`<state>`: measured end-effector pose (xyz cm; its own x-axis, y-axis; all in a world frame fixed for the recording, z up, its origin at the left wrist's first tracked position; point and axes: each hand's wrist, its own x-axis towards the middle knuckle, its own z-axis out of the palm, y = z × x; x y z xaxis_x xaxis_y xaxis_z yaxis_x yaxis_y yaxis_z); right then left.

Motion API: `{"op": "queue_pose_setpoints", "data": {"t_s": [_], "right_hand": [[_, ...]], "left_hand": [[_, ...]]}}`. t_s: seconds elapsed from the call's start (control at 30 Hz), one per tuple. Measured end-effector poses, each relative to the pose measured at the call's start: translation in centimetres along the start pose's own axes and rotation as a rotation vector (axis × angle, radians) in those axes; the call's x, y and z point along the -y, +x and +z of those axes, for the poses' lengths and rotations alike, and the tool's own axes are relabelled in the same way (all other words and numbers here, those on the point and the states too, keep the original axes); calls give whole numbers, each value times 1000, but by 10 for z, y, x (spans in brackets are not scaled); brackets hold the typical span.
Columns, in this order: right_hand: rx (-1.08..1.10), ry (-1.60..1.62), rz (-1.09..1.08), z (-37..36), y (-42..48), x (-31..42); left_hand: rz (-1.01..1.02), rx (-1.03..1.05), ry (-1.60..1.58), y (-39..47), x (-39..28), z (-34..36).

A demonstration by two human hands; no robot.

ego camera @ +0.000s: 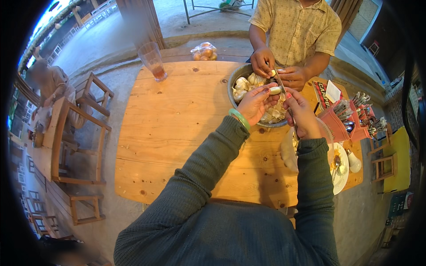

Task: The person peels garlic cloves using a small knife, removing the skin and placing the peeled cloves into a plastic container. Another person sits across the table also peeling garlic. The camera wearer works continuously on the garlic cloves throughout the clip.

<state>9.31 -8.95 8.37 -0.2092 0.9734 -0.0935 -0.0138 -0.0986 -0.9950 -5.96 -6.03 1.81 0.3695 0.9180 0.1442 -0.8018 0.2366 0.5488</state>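
Between the fingertips of my left hand (253, 103) is a pale garlic clove (275, 90), held over a metal bowl (234, 74). My right hand (301, 114) grips a knife (291, 114), its blade pointing up beside the clove. Whole garlic bulbs (242, 85) fill the left part of the bowl, and loose papery skins (273, 113) lie nearest me. Below my right wrist stands a clear plastic tub (288, 151) with pale cloves inside, partly hidden by my sleeve. A green bangle (239, 118) circles my left wrist.
Across the table (179, 133), a co-worker's hands (266, 63) work over the same bowl. A drinking glass (154, 63) stands far left, near a bag of onions (204, 52). At right are pink cutlery holders (337, 121), a used plate (340, 179) and a white shaker (354, 162).
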Motion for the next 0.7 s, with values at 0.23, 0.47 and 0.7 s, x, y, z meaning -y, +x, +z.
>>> {"op": "queue_pose_setpoints", "data": {"t_s": [0.23, 0.47, 0.7], "right_hand": [[49, 183, 48, -5, 1, 0], [75, 97, 67, -2, 2, 0], [-70, 80, -40, -12, 2, 12]], "left_hand": [[47, -41, 50, 0, 3, 6], [56, -107, 221, 3, 6, 9], [45, -144, 0, -1, -3, 3]]}}
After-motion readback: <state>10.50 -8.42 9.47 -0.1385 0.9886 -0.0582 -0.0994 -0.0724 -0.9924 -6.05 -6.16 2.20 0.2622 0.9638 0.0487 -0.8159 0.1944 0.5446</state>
